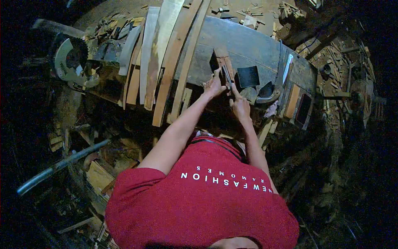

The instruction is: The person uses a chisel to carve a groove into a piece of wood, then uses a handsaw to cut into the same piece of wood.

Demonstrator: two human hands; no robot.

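A short reddish-brown wooden block with dark lines across it lies on the workbench. My left hand is closed at the block's near left side, its thumb reaching toward a slim dark metal tool. That tool runs along the block, its far end over the wood. Wrapped round its near end is my right hand, with the index finger stretched along it. Just right of the block sits a black square sheet, curved upward.
Long planks lie across the bench to the left, overhanging its near edge. Further left is a round-guarded power tool. At right are a pale blade, an orange-brown wood piece and a dark phone-like slab. Offcuts litter the ground.
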